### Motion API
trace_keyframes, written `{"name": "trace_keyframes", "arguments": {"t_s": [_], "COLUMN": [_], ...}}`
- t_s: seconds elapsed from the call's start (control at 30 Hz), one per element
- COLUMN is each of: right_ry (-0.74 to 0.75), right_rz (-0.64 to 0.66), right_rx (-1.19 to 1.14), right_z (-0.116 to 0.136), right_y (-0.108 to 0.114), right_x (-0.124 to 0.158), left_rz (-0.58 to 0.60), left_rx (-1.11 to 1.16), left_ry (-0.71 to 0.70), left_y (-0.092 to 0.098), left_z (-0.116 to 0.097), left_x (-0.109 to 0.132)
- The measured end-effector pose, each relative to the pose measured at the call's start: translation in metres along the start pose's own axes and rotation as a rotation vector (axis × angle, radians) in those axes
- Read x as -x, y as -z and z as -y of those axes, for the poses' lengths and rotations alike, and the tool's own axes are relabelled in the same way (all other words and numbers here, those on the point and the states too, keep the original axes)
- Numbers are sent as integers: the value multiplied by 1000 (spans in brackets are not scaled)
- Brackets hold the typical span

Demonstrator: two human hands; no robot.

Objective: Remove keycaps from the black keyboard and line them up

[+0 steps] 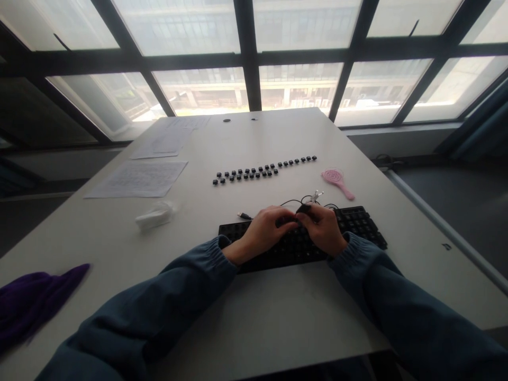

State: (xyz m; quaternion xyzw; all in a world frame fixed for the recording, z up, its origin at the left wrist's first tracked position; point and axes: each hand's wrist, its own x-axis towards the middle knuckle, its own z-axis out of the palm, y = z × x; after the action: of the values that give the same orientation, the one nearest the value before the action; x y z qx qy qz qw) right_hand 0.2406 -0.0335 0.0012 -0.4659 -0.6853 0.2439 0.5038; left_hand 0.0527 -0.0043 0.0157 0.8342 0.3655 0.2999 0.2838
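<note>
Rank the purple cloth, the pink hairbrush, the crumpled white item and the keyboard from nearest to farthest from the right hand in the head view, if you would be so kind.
1. Keyboard: beneath the right hand.
2. Pink hairbrush: beyond the hand, slightly right.
3. Crumpled white item: well to the left.
4. Purple cloth: far left, at the picture's edge.

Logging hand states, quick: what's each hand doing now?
Left hand: fingers curled; whether it holds anything can't be told.
Right hand: closed on a small black piece.
</note>
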Motion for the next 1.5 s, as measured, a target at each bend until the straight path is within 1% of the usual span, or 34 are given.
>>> {"name": "trace_keyframes", "arguments": {"t_s": [0.27, 0.4, 0.5, 0.57, 0.63, 0.73, 0.8, 1.0, 1.17, 1.5], "right_ry": [-44, -42, -79, -115, -112, -36, 7, 50, 6, -49], "right_rz": [-43, -80, -100, -98, -90, -80, -62, -1, -28, -58], "right_rx": [9, 16, 10, -13, -34, -25, -16, -29, -7, -27], "right_z": [5, 4, 4, 5, 5, 3, 1, -2, -1, 1], "right_y": [-5, -6, -6, -6, -6, -7, -6, -4, -4, -5], "right_x": [3, 3, 3, 4, 4, 4, 3, 1, 1, 3], "left_rz": [-2, -1, -8, -22, -35, -44, -38, 24, 66, 59], "left_rx": [191, 307, 338, 321, 255, 126, 92, 103, 147, 163], "left_ry": [45, 103, 114, 99, 71, 33, 19, -14, -1, 68], "left_y": [-3, -3, -3, -3, -2, -1, -1, -3, -4, -3], "left_z": [-4, -5, -5, -5, -4, -5, -5, 1, 1, 0], "left_x": [0, 0, 0, 0, 0, 0, 0, -1, -2, -2]}}
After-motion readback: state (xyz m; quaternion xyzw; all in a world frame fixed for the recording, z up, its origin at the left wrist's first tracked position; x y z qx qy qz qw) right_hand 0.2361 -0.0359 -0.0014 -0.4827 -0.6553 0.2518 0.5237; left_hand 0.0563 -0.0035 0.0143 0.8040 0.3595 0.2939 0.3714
